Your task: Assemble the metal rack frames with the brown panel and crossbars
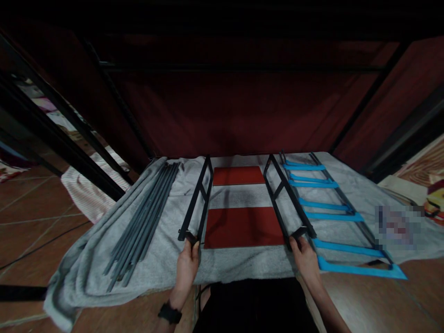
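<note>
My left hand [187, 264] is closed round the near end of a black metal ladder-shaped frame [198, 199] that stands on edge on a grey towel [229, 266]. A second black frame [284, 199], also on edge, has its near end gripped by my right hand [304, 256]. Between the two frames the towel's red stripes [243, 226] show. A black watch sits on my left wrist.
A bundle of several grey rods [145, 217] lies on the towel's left part. At the right lies another black frame wrapped in blue tape [333, 212]. A large black metal rack [62, 134] stands at the left, over a tiled floor.
</note>
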The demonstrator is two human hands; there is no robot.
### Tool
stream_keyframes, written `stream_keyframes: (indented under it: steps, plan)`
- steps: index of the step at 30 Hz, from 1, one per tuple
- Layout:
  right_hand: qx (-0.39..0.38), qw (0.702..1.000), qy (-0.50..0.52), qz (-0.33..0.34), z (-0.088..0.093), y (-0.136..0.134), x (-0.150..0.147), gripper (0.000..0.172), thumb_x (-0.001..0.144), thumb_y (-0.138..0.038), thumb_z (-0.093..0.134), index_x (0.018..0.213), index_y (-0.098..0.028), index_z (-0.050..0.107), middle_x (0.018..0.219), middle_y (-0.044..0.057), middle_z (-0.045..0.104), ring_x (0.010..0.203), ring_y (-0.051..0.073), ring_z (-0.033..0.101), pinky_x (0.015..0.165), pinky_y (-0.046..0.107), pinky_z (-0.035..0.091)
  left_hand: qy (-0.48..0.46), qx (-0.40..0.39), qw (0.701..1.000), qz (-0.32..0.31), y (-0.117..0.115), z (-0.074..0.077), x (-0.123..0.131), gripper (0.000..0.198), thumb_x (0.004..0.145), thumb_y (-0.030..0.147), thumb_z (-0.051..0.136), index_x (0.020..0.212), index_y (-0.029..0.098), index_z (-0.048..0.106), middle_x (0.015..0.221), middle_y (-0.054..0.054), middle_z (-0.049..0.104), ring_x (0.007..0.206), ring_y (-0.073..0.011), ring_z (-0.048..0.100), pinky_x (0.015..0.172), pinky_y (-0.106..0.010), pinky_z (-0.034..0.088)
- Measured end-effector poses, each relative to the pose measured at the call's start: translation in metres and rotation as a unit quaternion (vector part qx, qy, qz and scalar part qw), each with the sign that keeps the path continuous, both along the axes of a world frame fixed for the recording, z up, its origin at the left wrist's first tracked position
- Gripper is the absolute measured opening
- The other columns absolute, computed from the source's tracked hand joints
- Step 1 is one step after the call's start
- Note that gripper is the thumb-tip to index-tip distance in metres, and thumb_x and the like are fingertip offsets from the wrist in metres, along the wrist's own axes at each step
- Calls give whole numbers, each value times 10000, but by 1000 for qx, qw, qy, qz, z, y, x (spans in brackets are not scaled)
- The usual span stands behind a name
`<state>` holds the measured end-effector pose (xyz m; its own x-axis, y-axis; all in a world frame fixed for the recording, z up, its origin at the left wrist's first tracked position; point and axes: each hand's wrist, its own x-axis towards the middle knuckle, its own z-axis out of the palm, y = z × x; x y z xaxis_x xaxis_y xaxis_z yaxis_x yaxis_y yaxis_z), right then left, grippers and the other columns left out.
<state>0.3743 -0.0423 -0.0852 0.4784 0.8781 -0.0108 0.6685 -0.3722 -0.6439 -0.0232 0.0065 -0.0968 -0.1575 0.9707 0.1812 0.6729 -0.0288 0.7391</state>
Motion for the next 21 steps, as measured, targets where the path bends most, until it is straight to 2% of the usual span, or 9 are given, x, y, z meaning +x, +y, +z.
stream_keyframes:
  steps: [7,11,21]
  plan:
    - [-2,1000,9,2,-1,0,2,532,883,-552,305,1103,-169,602,959,115,703,891,277,671,739,342,471,21,-10,1000,-8,-2,5,2,490,926,464,366,1229,115,528,1095,-191,699,974,-314,688,810,-419,547]
    - [3,1000,-11,6,-2,1,-1,535,880,-549,311,1102,-159,603,1010,132,696,928,265,669,776,334,477,-3,-3,1000,-4,-1,6,0,458,918,467,379,1163,125,561,1060,-171,712,988,-294,685,820,-388,546]
    - [-67,994,-81,6,5,4,-3,592,909,-557,239,1150,-144,587,890,142,704,810,291,684,694,357,469,-5,-10,1000,-24,-1,11,1,396,902,448,430,1114,152,584,1063,-146,710,1014,-274,674,868,-388,525]
